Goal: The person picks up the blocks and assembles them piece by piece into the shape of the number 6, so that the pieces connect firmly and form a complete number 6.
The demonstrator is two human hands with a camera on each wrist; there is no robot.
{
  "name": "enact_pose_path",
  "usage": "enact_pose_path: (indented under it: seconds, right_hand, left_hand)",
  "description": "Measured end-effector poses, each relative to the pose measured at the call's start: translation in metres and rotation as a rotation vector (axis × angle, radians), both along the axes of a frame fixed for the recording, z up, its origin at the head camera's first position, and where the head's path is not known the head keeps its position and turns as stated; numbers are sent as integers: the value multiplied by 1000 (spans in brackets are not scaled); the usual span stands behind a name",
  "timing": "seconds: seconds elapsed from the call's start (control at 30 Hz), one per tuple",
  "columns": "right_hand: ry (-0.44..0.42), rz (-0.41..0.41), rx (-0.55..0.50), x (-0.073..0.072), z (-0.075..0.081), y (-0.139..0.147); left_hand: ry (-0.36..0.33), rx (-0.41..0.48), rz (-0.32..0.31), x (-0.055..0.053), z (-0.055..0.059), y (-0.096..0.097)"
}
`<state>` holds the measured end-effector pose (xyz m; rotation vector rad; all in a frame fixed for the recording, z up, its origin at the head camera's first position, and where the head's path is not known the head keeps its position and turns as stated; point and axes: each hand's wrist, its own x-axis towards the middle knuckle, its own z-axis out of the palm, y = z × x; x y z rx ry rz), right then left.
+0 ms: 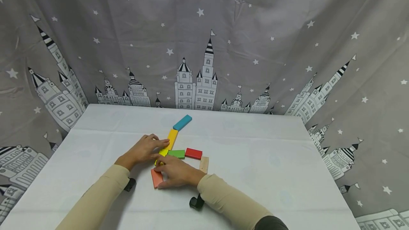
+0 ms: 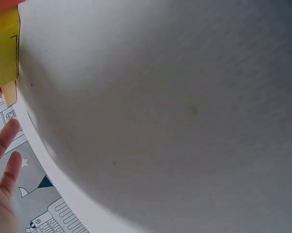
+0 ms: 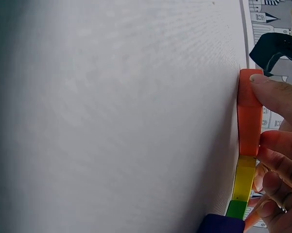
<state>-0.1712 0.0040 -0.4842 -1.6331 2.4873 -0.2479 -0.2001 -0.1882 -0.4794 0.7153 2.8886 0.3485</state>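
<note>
An orange block (image 1: 156,179) lies at the near end of a line of flat blocks. My right hand (image 1: 179,171) pinches it, with the thumb at its near end and fingers by its far end, as the right wrist view shows. A bright yellow block (image 1: 163,152) follows it, partly covered by both hands. Beyond that lies a deeper yellow block (image 1: 173,137). My left hand (image 1: 143,150) reaches over these two yellow blocks, a fingertip touching the deeper yellow one. Seen from the left wrist, its other fingers (image 2: 5,141) are spread and fairly straight.
A blue block (image 1: 182,122) continues the line at the far end. A green block (image 1: 176,154), a red block (image 1: 193,153) and a plain wooden block (image 1: 204,164) branch off rightward. The right wrist view also shows a dark purple block (image 3: 221,224). A patterned grey curtain (image 1: 255,27) hangs behind the white table (image 1: 271,173).
</note>
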Motion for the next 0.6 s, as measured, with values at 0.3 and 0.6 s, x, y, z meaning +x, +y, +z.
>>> enact_pose_path:
  seconds: [0.3, 0.6]
  right_hand:
    - [40, 1, -28, 0, 2, 0]
    - [54, -3, -16, -1, 4, 0]
  left_hand:
    - [10, 14, -9, 1, 2, 1]
    - [8, 3, -5, 0, 2, 2]
